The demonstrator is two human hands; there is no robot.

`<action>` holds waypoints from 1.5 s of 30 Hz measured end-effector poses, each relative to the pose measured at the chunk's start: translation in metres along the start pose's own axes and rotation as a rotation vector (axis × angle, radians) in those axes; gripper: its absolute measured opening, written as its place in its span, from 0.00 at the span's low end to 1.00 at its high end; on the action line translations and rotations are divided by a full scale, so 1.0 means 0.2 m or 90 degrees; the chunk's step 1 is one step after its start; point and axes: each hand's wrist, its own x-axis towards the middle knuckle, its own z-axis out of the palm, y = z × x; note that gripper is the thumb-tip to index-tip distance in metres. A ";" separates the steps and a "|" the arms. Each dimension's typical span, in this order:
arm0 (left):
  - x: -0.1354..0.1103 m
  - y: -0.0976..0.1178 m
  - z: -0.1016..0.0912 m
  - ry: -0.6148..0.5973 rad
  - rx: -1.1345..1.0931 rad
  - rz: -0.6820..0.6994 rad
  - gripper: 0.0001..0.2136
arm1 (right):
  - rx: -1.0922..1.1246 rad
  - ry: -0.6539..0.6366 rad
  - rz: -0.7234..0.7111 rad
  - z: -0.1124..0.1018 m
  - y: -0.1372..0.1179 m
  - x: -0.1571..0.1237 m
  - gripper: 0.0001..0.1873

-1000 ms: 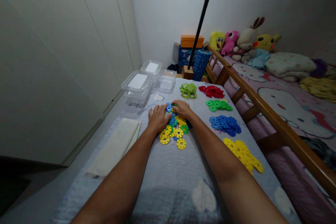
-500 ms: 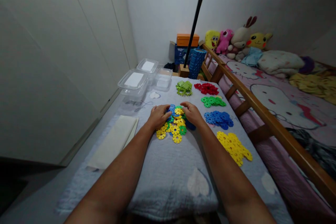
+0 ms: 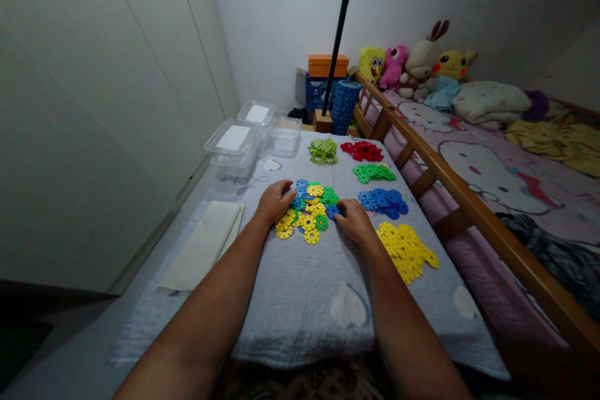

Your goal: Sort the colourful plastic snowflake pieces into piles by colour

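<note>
A mixed heap of blue, yellow and green flower-shaped plastic discs [image 3: 309, 209] lies in the middle of a pale quilted cloth [image 3: 300, 300]. My left hand [image 3: 274, 201] rests palm down on the heap's left edge, fingers curled over a few discs. My right hand [image 3: 352, 222] lies at the heap's right edge, its fingertips touching a blue disc. To the right are sorted piles: light green [image 3: 323, 151], red [image 3: 362, 150], green [image 3: 374, 172], blue [image 3: 383, 202] and yellow [image 3: 405, 250].
Clear lidded plastic boxes [image 3: 233, 144] stand at the cloth's far left, a folded white cloth [image 3: 202, 253] at the near left. A wooden bed rail [image 3: 450, 181] runs along the right, with soft toys [image 3: 412, 65] beyond. A black pole [image 3: 335, 37] rises behind the cloth.
My right hand has drawn back from the top of the heap to its lower right edge. The heap has spread out. The camera has tipped down a little.
</note>
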 end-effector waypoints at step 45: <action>0.00 0.00 0.00 0.049 0.053 -0.058 0.16 | 0.063 0.143 0.055 -0.25 0.04 0.08 0.06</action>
